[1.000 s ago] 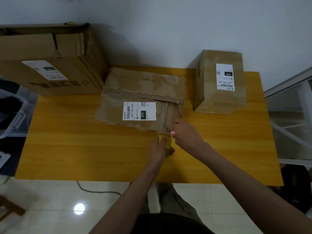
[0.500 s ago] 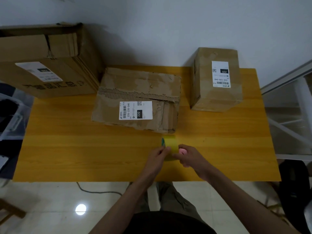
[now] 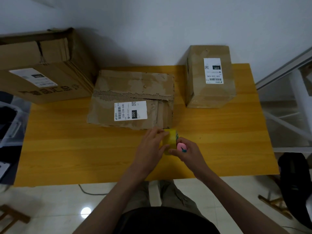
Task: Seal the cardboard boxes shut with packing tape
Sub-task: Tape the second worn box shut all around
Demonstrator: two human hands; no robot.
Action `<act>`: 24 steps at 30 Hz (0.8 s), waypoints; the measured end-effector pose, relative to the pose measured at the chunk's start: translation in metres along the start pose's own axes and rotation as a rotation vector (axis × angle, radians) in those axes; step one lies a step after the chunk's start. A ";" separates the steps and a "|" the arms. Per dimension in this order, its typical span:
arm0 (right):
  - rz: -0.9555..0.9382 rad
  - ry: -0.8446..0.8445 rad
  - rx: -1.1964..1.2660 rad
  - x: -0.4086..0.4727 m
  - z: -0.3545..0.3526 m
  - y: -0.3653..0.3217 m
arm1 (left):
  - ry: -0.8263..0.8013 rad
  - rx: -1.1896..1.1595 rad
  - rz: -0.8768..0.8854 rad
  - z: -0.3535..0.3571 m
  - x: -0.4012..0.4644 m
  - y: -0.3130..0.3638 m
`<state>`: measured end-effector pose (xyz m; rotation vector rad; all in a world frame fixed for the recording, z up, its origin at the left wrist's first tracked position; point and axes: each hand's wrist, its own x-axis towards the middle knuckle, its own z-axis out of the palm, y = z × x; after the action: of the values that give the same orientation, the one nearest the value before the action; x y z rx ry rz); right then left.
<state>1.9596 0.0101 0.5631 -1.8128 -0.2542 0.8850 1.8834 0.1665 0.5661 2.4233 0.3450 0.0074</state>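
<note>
Over the yellow wooden table (image 3: 67, 149), the left hand (image 3: 150, 149) curls its fingers and thumb round a roll of yellow packing tape (image 3: 169, 141), held on edge just in front of the near right corner of the worn, flat cardboard box (image 3: 133, 98) with the white shipping label. The right hand (image 3: 189, 153) grips a small pink cutter (image 3: 181, 146) against the roll's right side, fingers curled round it. A taller labelled box (image 3: 211, 76) stands at the far right, and a large carton (image 3: 42, 65) sits at the far left
</note>
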 end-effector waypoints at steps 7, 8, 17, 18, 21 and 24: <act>-0.109 0.006 -0.041 0.004 0.001 -0.010 | 0.178 -0.158 -0.074 -0.017 0.018 -0.001; -0.121 0.018 -0.062 0.005 0.002 -0.011 | 0.181 -0.167 -0.081 -0.019 0.021 -0.001; -0.176 0.251 -0.222 0.016 0.001 -0.014 | 0.215 -0.061 0.044 -0.014 0.036 0.012; -0.169 0.272 -0.218 0.018 0.000 -0.017 | 0.221 -0.058 0.066 -0.012 0.034 0.017; -0.185 0.320 -0.207 0.022 -0.003 -0.025 | 0.218 -0.128 0.111 -0.011 0.028 0.029; -0.190 0.315 -0.238 0.021 -0.002 -0.024 | 0.187 -0.297 0.004 -0.016 0.025 0.030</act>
<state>1.9812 0.0302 0.5746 -2.0774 -0.3346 0.4418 1.9136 0.1608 0.5959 2.1332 0.3934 0.2703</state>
